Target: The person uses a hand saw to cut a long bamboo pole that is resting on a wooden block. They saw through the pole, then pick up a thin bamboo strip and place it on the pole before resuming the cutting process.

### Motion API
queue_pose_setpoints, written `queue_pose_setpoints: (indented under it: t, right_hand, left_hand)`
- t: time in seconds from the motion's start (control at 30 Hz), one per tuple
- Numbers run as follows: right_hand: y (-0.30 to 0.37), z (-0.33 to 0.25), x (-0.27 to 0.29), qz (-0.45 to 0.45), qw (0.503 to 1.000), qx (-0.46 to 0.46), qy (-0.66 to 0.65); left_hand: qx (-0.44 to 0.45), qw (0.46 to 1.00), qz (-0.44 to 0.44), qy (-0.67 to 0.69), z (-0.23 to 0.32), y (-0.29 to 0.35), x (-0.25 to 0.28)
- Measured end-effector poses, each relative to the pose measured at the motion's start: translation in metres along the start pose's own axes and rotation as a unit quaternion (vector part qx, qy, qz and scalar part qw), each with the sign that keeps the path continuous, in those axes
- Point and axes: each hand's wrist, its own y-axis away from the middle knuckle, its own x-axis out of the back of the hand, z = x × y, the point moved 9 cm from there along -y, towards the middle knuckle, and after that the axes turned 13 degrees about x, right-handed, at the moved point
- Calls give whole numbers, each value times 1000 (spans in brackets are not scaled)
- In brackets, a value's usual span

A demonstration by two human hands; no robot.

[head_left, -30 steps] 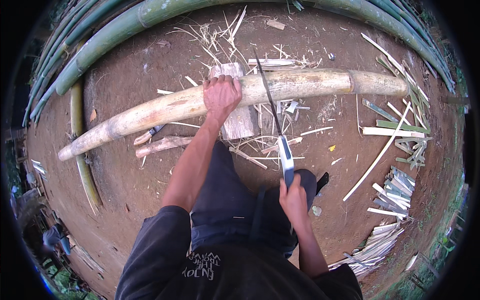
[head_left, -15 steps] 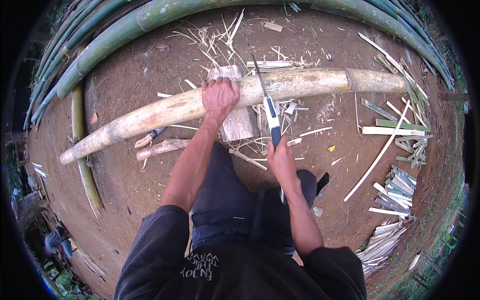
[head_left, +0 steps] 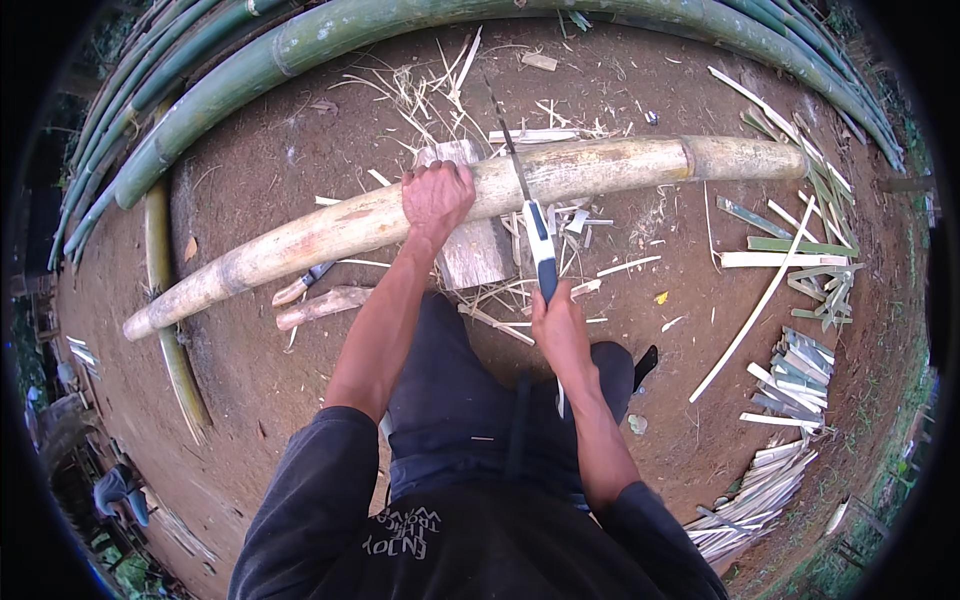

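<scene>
A thick, pale bamboo pole point(head_left: 330, 222) lies crosswise in front of me, resting over a wooden block point(head_left: 474, 258). My left hand point(head_left: 438, 200) is closed over the pole's top, just above the block. In my right hand point(head_left: 562, 325) is the dark grip of a hand saw point(head_left: 539, 235) with a white and blue handle. Its thin dark blade lies across the pole, a little to the right of my left hand, and points away from me. How deep the blade sits in the bamboo cannot be made out.
Thick green bamboo poles point(head_left: 330, 38) curve along the far side. A knife point(head_left: 303, 284) and a short branch point(head_left: 322, 306) lie left of the block. Split strips point(head_left: 785, 259) and bundled slats point(head_left: 760, 490) cover the ground at right. A thinner pole point(head_left: 160, 250) runs under the left end.
The saw and my right hand have drawn slightly back toward me. My left hand stays on the bamboo pole.
</scene>
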Motion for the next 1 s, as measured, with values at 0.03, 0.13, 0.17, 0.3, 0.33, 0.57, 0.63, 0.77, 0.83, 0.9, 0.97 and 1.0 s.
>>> queue_pose_setpoints:
  t: [0.03,0.13,0.17,0.3,0.33,0.57,0.63,0.77,0.83,0.9,0.97,1.0]
  right_hand:
    - [32,-3,2,-28,999,-5,28]
    - [106,10,14,-53,997,-47,-3]
    - [103,8,16,-51,998,-43,-7]
    - [-16,2,-5,3,1000,-22,-17]
    - [-16,-1,-5,3,1000,-19,-14]
    - [109,6,16,-47,997,-58,-20]
    - [73,2,4,-42,998,-45,-4]
    - [-13,-5,-6,-8,1000,-29,-7]
    - [17,-4,0,1,1000,-16,4]
    - [97,9,7,-46,997,-56,-2]
    - [119,9,17,-38,997,-60,-18]
    - [124,9,18,-35,997,-63,-27]
  left_hand:
    - [15,1000,-5,-5,-12,3,-1]
    - [7,1000,7,-23,-17,5,0]
    - [6,1000,25,-18,-19,7,3]
    - [-14,999,43,3,2,6,-3]
    - [-12,999,39,1,1,2,-2]
    - [-5,999,35,-16,-14,10,4]
    - [3,999,37,-28,-21,11,2]
    - [-21,998,62,-7,0,2,-1]
    - [-11,998,53,-8,-8,2,-3]
    - [11,999,37,-1,-18,5,0]
    - [8,999,39,-20,-15,6,5]
    - [8,999,39,-31,-16,7,6]
